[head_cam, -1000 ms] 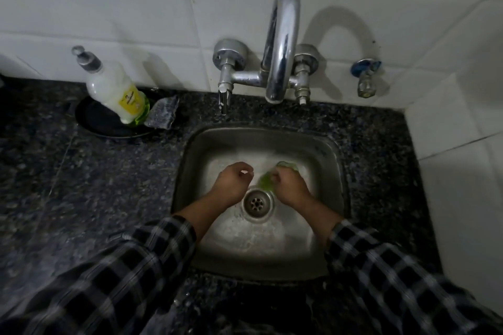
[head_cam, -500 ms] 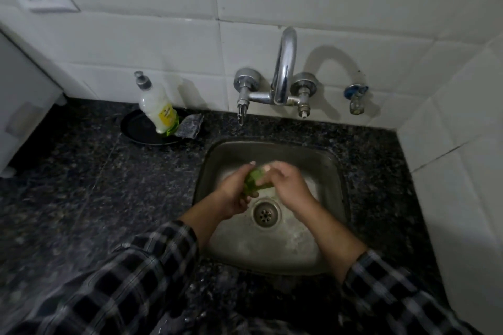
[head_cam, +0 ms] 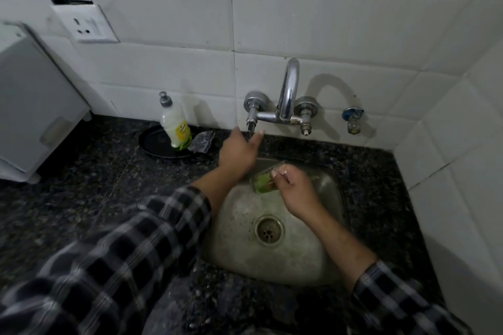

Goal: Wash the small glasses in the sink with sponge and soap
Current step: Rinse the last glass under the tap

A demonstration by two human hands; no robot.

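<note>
My right hand [head_cam: 295, 193] is over the back of the steel sink [head_cam: 299, 258], gripping a small clear glass [head_cam: 272, 169] tilted on its side. A green sponge [head_cam: 261, 181] sits in the glass. My left hand [head_cam: 238, 153] is stretched to the wall, thumb and forefinger spread on either side of the left tap handle [head_cam: 251, 125]; I cannot tell if they touch it. No water runs from the chrome spout [head_cam: 289, 90]. The white soap bottle [head_cam: 174, 124] stands left of the sink.
The soap bottle rests on a black plate [head_cam: 156, 144] with a silvery scrubber [head_cam: 202, 141] beside it. A white appliance [head_cam: 32, 106] fills the counter's left end. The dark granite counter [head_cam: 95, 193] surrounds the sink. A blue-capped tap [head_cam: 353, 117] is on the right wall.
My left hand has let go of the glass and risen to the left tap handle. My right hand now holds the glass with the sponge alone. The view has pulled back.
</note>
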